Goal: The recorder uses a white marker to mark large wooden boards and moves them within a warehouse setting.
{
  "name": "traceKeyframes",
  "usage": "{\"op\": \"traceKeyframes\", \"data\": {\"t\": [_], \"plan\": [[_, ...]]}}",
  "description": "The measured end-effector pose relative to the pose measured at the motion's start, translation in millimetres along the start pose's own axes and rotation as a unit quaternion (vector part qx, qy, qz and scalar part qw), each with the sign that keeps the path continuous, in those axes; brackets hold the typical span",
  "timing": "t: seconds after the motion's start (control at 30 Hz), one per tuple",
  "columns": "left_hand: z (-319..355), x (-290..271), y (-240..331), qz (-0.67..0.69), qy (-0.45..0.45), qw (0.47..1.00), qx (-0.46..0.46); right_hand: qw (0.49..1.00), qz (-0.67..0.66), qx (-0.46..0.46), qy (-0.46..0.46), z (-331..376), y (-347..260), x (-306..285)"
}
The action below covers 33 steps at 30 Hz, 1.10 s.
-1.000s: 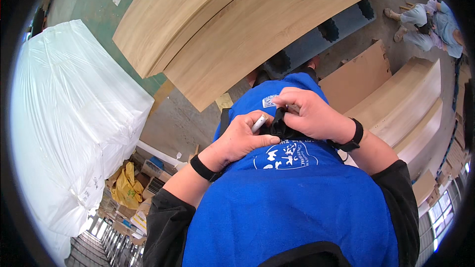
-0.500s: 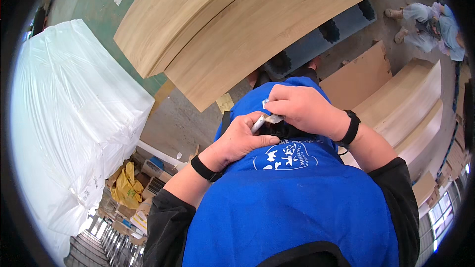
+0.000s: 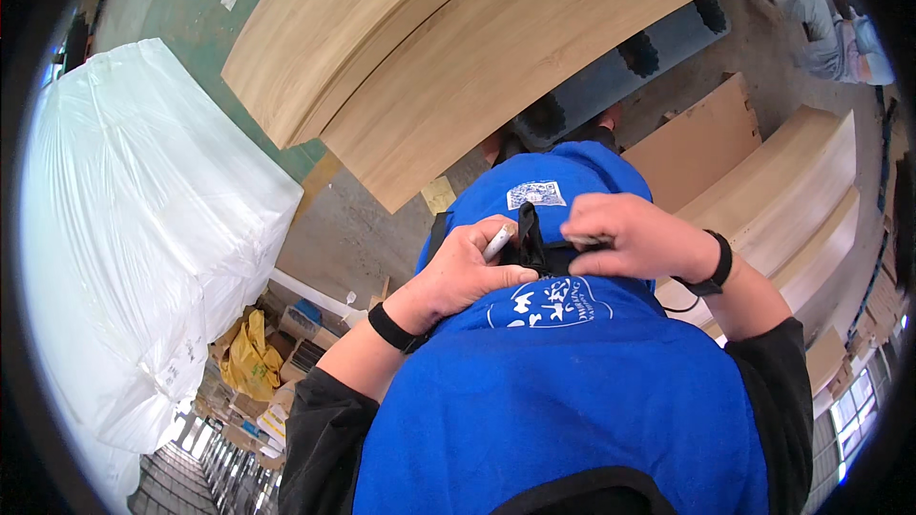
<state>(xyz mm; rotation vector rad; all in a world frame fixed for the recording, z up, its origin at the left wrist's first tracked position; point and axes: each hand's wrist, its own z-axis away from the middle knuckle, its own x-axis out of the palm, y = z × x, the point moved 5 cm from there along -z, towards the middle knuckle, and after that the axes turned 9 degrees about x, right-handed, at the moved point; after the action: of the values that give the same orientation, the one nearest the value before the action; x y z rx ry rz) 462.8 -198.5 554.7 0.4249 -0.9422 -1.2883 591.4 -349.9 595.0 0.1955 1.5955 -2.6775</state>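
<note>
My left hand [image 3: 458, 272] is closed around a short white stick [image 3: 498, 242] with a tan end, held in front of my waist. Its thumb lies along the front of my blue apron [image 3: 572, 401]. To the right, my right hand [image 3: 641, 236] has its fingers curled round a small greyish piece [image 3: 590, 240], blurred and mostly hidden. Between the hands, a black fabric flap [image 3: 530, 234] stands up from the apron's waist, apart from the right fingers.
Large wood-grain panels [image 3: 496, 67] lie ahead on a grey-blue support [image 3: 611, 76]. More panels [image 3: 763, 191] and a cardboard sheet [image 3: 701, 143] are at right. A plastic-wrapped stack [image 3: 143, 229] stands left, near a yellow bag [image 3: 250, 358]. A person [image 3: 825, 29] is far right.
My right hand has moved right and slightly down, away from the white stick, uncovering the black flap and a white label on the apron. My left hand stays nearly still. The far person has shifted.
</note>
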Motion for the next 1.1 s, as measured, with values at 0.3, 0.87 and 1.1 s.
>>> {"op": "traceKeyframes", "data": {"t": [0.3,0.87,1.1], "plan": [[0,0,2,-0.008,-0.002,1.000,-0.015,0.945,-0.244,0.116,0.186,8,29,-4],[-3,0,7,-0.019,-0.016,0.999,-0.024,0.968,-0.181,0.045,0.167,-13,8,16],[-4,-1,7,-0.030,-0.004,0.999,-0.022,0.955,-0.204,0.100,0.189,-9,12,17]]}}
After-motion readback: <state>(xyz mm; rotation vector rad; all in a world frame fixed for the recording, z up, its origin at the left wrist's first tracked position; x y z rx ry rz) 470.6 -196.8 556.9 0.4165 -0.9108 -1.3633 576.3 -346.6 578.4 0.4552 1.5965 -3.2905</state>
